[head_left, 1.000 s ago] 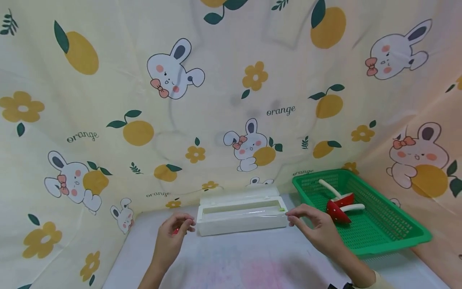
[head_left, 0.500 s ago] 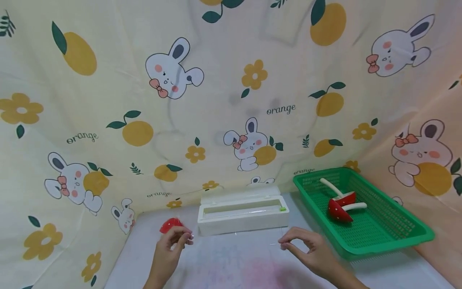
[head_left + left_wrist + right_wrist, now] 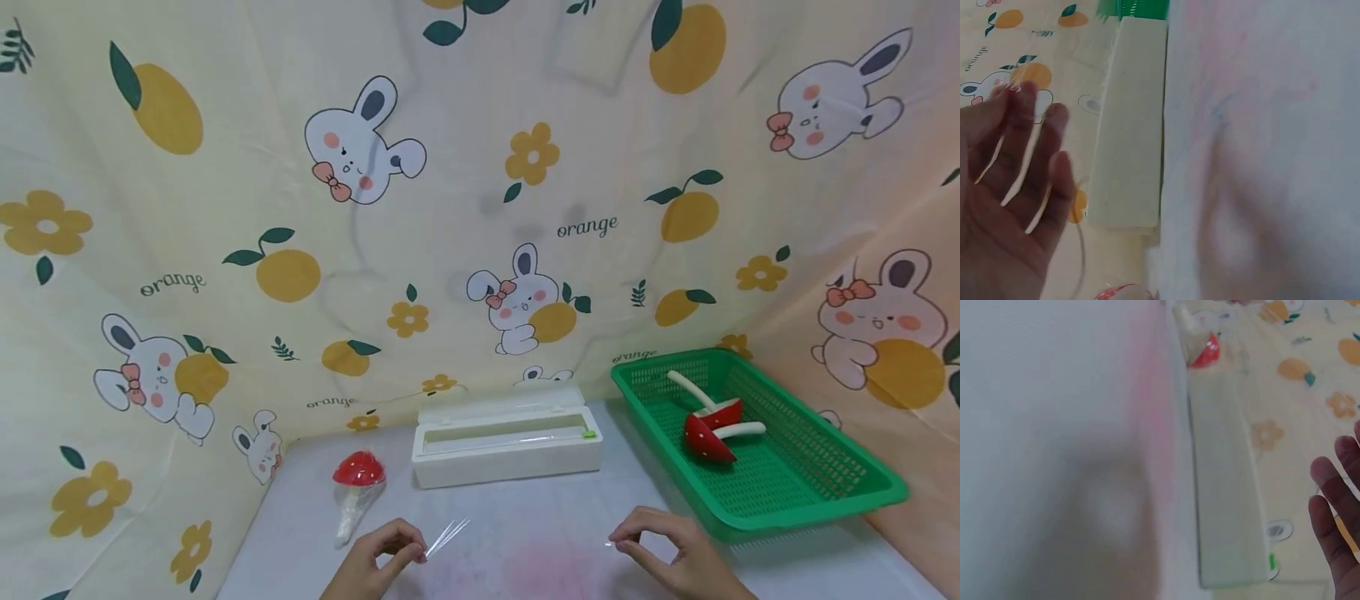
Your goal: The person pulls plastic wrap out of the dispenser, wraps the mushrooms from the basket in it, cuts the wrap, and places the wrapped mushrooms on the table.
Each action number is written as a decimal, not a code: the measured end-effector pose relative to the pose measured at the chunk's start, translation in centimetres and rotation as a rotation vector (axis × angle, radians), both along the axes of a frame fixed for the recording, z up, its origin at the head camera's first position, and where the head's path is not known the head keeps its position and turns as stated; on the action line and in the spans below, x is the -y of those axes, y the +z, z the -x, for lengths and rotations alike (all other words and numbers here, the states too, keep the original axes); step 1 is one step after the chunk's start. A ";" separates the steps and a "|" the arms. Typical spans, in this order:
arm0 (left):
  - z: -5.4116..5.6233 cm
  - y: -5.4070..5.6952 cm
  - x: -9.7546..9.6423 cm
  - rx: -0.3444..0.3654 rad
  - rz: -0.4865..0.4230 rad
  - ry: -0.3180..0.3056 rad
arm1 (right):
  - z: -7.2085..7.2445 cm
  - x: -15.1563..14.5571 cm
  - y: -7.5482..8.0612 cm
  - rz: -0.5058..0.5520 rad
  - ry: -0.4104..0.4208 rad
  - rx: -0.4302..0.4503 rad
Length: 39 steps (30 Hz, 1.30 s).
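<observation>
A sheet of clear cling film [image 3: 447, 537] stretches between the two hands, showing only as thin shiny streaks. My left hand [image 3: 378, 557] pinches one edge between thumb and fingertips; the right hand [image 3: 681, 554] pinches the opposite edge. Both are low in the head view, over the table's near part. Beyond them stands a white cling film dispenser [image 3: 510, 472], lid raised, with a green slide cutter [image 3: 589, 434] at its right end. Left of it lies a toy mushroom [image 3: 360, 469], red-capped with white dots, wrapped in film. The left wrist view shows the left hand [image 3: 1016, 187] with fingers bent.
At the right a green plastic basket [image 3: 817, 517] holds red mushroom pieces [image 3: 705, 440] with white stems. Pink stains mark the white table [image 3: 551, 567]. A printed curtain [image 3: 450, 208] with rabbits and oranges closes off the back and sides.
Both hands have drawn back from the dispenser toward the near edge, the film stretched between them. The wrapped mushroom, earlier hidden behind the left hand, now shows fully.
</observation>
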<state>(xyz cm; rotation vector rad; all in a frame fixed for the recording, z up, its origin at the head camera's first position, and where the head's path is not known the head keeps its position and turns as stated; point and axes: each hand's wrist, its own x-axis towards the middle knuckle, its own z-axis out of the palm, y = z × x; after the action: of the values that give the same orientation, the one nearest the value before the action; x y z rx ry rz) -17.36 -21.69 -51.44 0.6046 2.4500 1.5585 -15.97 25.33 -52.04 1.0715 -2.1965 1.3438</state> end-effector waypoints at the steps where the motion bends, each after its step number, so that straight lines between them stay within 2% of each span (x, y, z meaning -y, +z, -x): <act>1: -0.1 -0.2 0.0 0.018 0.014 -0.028 | -0.1 -0.3 -0.2 -0.017 -0.001 0.029; 4: -0.2 -0.8 -0.1 0.055 0.061 -0.080 | -0.3 -0.9 -0.9 -0.065 -0.001 0.125; 7: -0.5 -1.5 -0.3 0.082 0.130 -0.071 | -0.2 -1.4 -1.5 -0.107 0.048 0.216; 10: -0.7 -2.7 -0.1 0.038 0.187 -0.081 | 0.1 -1.9 -2.2 -0.141 0.129 0.304; 11: -0.5 -3.3 0.0 -0.028 0.204 -0.104 | 0.3 -2.0 -2.4 -0.151 0.157 0.321; 13: -0.1 -4.6 0.3 -0.203 0.221 -0.168 | 0.5 -2.2 -2.9 -0.172 0.211 0.349; 16: 0.7 -6.2 0.6 -0.507 0.242 -0.252 | 1.0 -2.4 -3.6 -0.208 0.276 0.366; 17: 1.0 -6.5 0.6 -0.567 0.251 -0.264 | 1.2 -2.4 -3.9 -0.229 0.282 0.340; 18: 1.0 -6.5 0.6 -0.567 0.258 -0.273 | 1.3 -2.3 -4.1 -0.244 0.283 0.358; 19: 1.1 -6.5 0.6 -0.556 0.269 -0.279 | 1.3 -2.3 -4.3 -0.258 0.281 0.370; 20: 1.2 -6.4 0.6 -0.513 0.276 -0.282 | 1.4 -2.2 -4.4 -0.273 0.276 0.379; 22: 1.2 -6.1 0.4 -0.383 0.296 -0.276 | 1.5 -2.1 -4.4 -0.293 0.267 0.423; 26: 1.3 -5.7 -0.1 -0.105 0.372 -0.209 | 1.4 -1.9 -4.2 -0.280 0.292 0.586; 27: 1.2 -5.5 -0.2 -0.067 0.394 -0.195 | 1.3 -1.9 -4.1 -0.275 0.298 0.626; 28: 1.2 -5.4 -0.3 -0.039 0.415 -0.181 | 1.3 -1.8 -4.0 -0.274 0.298 0.662; 30: 1.1 -5.0 -0.6 0.008 0.439 -0.154 | 1.1 -1.7 -3.9 -0.281 0.295 0.679; 33: 0.9 -4.3 -1.2 0.065 0.437 -0.109 | 0.8 -1.6 -3.6 -0.291 0.271 0.720; 36: 0.7 -3.7 -1.6 0.088 0.449 -0.063 | 0.6 -1.4 -3.3 -0.301 0.223 0.767; 39: 0.7 -3.3 -1.9 0.072 0.483 -0.039 | 0.5 -1.3 -3.2 -0.304 0.190 0.804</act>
<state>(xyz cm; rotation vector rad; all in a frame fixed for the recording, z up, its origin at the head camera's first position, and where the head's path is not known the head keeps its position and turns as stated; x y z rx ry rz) -18.02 -19.81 -54.73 0.4912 2.5990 0.8986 -16.50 26.61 -55.21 0.9537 -3.0120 1.7901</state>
